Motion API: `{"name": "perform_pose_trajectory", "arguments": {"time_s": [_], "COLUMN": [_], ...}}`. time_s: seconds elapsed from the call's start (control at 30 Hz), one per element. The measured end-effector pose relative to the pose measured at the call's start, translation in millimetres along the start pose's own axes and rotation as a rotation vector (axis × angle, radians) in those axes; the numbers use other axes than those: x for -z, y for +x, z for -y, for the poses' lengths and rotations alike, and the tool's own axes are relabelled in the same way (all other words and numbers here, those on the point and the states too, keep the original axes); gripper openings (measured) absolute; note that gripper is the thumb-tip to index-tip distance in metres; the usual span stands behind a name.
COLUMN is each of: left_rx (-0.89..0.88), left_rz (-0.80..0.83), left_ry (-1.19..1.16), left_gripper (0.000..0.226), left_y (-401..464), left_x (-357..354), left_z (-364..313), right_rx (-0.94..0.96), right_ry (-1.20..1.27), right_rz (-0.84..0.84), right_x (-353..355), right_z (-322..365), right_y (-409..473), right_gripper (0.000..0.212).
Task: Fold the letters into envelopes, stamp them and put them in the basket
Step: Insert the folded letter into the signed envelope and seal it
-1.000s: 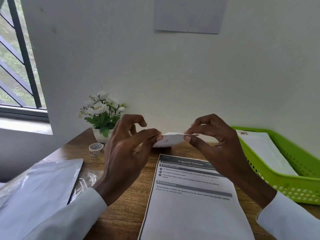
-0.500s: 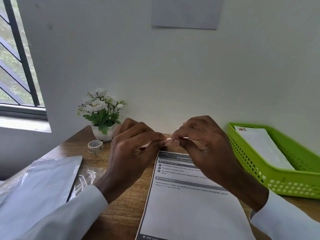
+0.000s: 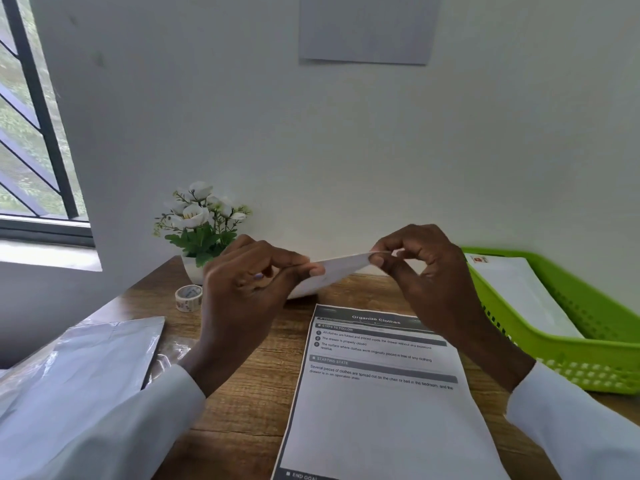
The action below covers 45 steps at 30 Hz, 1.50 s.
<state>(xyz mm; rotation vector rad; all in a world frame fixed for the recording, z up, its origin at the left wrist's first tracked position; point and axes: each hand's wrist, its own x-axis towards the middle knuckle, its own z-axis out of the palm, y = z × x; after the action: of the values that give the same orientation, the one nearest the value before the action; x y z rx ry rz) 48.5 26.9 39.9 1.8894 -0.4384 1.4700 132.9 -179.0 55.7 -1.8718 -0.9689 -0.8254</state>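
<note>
A small white folded paper (image 3: 337, 271) is held in the air above the desk, seen nearly edge-on. My left hand (image 3: 249, 292) pinches its left end between thumb and fingers. My right hand (image 3: 426, 271) pinches its right end. A printed letter sheet (image 3: 381, 403) headed "Organize Clothes" lies flat on the wooden desk (image 3: 242, 410) below both hands. A green plastic basket (image 3: 568, 362) stands at the right, and a white stamped envelope (image 3: 519, 296) lies inside it.
A roll of patterned tape (image 3: 188, 298) sits beside a small pot of white flowers (image 3: 199, 230) at the back left. Shiny plastic packaging (image 3: 76, 368) lies at the left. The wall is close behind the desk, and a window is at the far left.
My hands were close together half a second ago with the paper almost hidden. They have drawn apart, and the paper now shows between them, tilted up on the right.
</note>
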Motion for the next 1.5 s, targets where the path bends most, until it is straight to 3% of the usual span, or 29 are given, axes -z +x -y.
{"name": "perform_pose_trajectory", "arguments": {"time_s": [0.13,0.23,0.4,0.5,0.57,0.77,0.9,1.2,1.5], "left_rx": [0.119,0.196,0.372,0.515,0.616,0.919,1.057,1.235,1.289], "left_rz": [-0.088,-0.027,0.349,0.373,0.389,0.534,0.573,0.819,1.060], "left_ry": [-0.076,-0.152,-0.376,-0.389,-0.367,-0.356,-0.348,-0.358,-0.334], "left_gripper": [0.011,0.006,0.014,0.017,0.017,0.009,0.020,0.022,0.033], "left_y": [8.1,10.5,15.9,12.6,10.1,-3.1,-10.0,-12.0,-18.2], "left_x": [3.3,5.1,19.5,19.7,17.2,12.1,9.3,15.0,9.1], "left_z": [2.6,9.6,21.3,26.8,31.4,44.5,52.4,61.8,59.2], "right_rx": [-0.097,-0.047,-0.015,-0.119,-0.188,-0.342,-0.380,-0.415,-0.484], "right_ry": [0.365,0.434,0.312,0.256,0.261,0.272,0.225,0.197,0.173], "right_rz": [-0.093,-0.065,0.257,0.478,0.524,0.516,0.493,0.475,0.468], "right_x": [0.8,-2.7,-9.8,-26.6,-40.7,-74.9,-90.6,-108.6,-114.9], "right_z": [26.9,53.3,62.8,49.2,37.0,11.3,1.5,-6.9,-27.3], "right_y": [37.1,66.9,91.5,77.5,61.8,27.5,20.5,10.3,0.7], "right_gripper": [0.017,0.013,0.005,0.006,0.006,0.004,0.003,0.003,0.006]}}
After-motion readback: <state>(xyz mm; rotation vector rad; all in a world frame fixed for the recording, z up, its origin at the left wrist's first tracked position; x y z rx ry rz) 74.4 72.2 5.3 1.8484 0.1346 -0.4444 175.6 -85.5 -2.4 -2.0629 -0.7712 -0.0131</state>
